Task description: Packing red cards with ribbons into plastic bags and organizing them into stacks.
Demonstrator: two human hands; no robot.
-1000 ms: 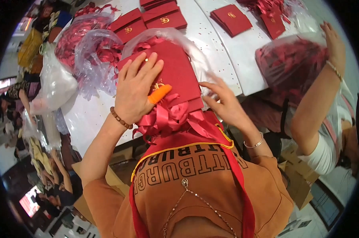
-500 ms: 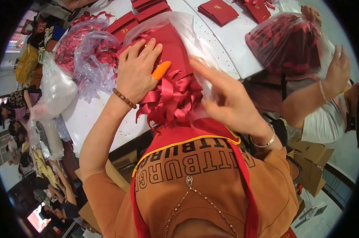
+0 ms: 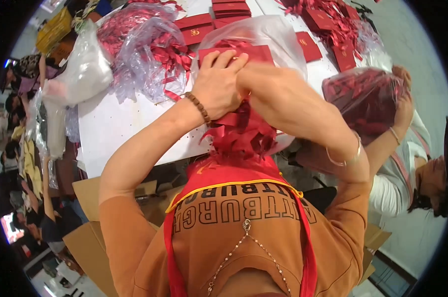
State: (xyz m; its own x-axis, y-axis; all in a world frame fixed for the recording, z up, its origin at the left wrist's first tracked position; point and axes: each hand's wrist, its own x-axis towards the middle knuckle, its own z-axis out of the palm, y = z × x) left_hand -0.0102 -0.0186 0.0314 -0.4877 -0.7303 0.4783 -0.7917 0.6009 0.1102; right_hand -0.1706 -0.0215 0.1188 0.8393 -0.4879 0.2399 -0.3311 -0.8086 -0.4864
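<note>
A bundle of red paper bags [image 3: 259, 52] with shiny red ribbons [image 3: 248, 136] lies in front of me, partly inside a clear plastic bag [image 3: 283, 37]. My left hand [image 3: 219, 84] grips the red bags, its fingers bent over their upper face. Its thumb is hidden by my right hand [image 3: 276, 94], which is bent inward over the bundle against the left hand. Motion smears the right hand, and its fingertips are out of sight, so what they touch cannot be made out. The ribbons hang toward my red apron [image 3: 234, 171].
Clear plastic bags of red ribbon [image 3: 149, 54] lie on the white table [image 3: 105, 131] at left. Stacks of red paper bags [image 3: 197, 28] stand farther back. At right a co-worker's hands hold a filled plastic bag [image 3: 362, 99]. Cardboard boxes [image 3: 88, 198] are below the table.
My right hand has swung left and over the bundle to meet my left hand. The left hand's fingers have drawn closer together. The view has shifted, and the co-worker has leaned in.
</note>
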